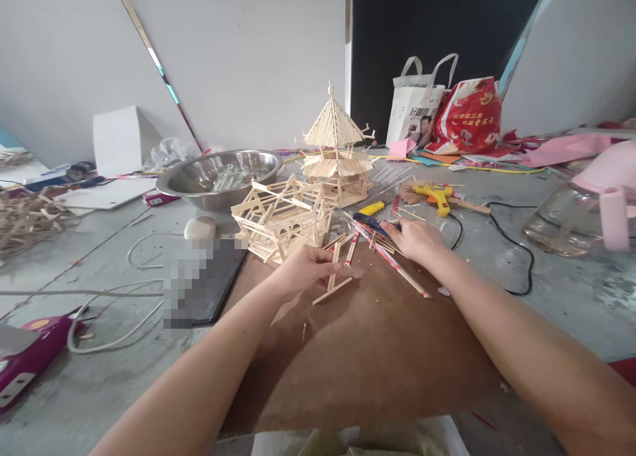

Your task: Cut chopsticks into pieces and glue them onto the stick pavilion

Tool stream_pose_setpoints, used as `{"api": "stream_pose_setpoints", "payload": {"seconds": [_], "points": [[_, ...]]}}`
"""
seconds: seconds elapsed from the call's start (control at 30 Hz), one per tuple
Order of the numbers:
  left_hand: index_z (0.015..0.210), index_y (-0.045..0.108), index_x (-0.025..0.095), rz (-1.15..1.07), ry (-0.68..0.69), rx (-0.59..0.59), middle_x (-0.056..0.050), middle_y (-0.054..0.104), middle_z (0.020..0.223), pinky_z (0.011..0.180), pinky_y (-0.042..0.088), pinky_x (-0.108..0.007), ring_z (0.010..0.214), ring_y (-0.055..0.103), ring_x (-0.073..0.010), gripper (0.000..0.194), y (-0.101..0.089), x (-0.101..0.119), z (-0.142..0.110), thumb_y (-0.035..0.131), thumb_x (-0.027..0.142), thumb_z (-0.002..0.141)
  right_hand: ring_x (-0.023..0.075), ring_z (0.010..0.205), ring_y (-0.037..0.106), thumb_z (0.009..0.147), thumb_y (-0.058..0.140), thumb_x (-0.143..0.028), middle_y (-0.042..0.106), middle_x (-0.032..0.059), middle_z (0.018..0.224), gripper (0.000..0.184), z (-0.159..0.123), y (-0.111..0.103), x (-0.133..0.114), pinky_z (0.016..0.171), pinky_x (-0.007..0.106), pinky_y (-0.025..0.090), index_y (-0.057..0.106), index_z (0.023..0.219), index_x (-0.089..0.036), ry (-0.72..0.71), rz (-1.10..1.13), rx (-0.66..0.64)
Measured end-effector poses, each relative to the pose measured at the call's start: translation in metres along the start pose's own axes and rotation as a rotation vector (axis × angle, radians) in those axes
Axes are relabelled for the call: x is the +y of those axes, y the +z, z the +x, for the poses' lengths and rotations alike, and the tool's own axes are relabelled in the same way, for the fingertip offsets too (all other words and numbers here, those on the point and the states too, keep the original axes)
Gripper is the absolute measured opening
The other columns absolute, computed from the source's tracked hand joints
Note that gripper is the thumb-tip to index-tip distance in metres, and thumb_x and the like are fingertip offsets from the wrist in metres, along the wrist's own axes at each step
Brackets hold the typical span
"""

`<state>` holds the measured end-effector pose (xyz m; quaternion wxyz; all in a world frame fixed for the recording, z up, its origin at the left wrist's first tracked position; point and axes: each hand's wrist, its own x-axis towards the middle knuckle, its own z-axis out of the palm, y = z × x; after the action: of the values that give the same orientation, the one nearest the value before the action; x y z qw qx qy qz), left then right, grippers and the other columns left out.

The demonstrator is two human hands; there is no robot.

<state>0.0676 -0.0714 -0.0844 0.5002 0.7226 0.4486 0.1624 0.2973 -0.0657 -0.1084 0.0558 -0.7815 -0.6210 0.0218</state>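
My left hand [309, 268] pinches a small piece made of wooden sticks [334, 270], with one stick lying crosswise at its lower end. It hovers over the brown board [387, 356], just in front of an open wooden-stick frame [278, 214]. My right hand [416, 238] is closed around a dark blue-handled tool [370, 223], whose working end I cannot make out. Under and beside that hand lie loose sticks and a clear packet of sticks with red print [400, 268]. A yellow-handled tool [371, 208] lies just beyond.
Behind the frame stands a wooden-stick pagoda [335, 128]. A metal bowl [218, 177] is at the left, with a black tablet-like slab [226, 284] nearer. A yellow glue gun [437, 196] with a black cord, a glass jug [561, 221] and bags [467, 114] are at the right.
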Motion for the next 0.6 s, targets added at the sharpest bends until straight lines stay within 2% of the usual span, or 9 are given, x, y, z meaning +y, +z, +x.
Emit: {"api": "stream_pose_setpoints", "payload": {"seconds": [0.17, 0.43, 0.6], "points": [[0.068, 0.063, 0.013, 0.007, 0.043, 0.035, -0.005, 0.066, 0.073, 0.055, 0.043, -0.022, 0.061, 0.054, -0.0113, 0.029, 0.003, -0.003, 0.001, 0.053, 0.04, 0.066, 0.0283, 0.087, 0.055, 0.074, 0.007, -0.063, 0.06, 0.0184, 0.094, 0.074, 0.008, 0.001, 0.006, 0.067, 0.037, 0.039, 0.055, 0.098, -0.013, 0.085, 0.009, 0.001], [0.07, 0.064, 0.013, 0.067, 0.083, 0.119, -0.004, 0.064, 0.063, 0.056, 0.043, -0.023, 0.06, 0.056, -0.0126, 0.03, 0.003, -0.006, 0.005, 0.052, 0.04, 0.066, 0.0299, 0.09, 0.054, 0.073, 0.008, -0.065, 0.057, 0.02, 0.098, 0.077, 0.019, 0.009, 0.02, 0.068, 0.039, 0.038, 0.052, 0.103, -0.01, 0.208, 0.028, 0.038], [0.075, 0.064, 0.013, 0.028, 0.057, 0.144, -0.003, 0.064, 0.061, 0.057, 0.044, -0.024, 0.06, 0.056, -0.0126, 0.031, 0.006, -0.009, 0.007, 0.053, 0.041, 0.066, 0.0297, 0.092, 0.051, 0.073, 0.018, -0.064, 0.056, 0.021, 0.097, 0.073, 0.023, 0.018, 0.025, 0.072, 0.039, 0.037, 0.052, 0.102, -0.006, 0.187, -0.024, 0.077]]}}
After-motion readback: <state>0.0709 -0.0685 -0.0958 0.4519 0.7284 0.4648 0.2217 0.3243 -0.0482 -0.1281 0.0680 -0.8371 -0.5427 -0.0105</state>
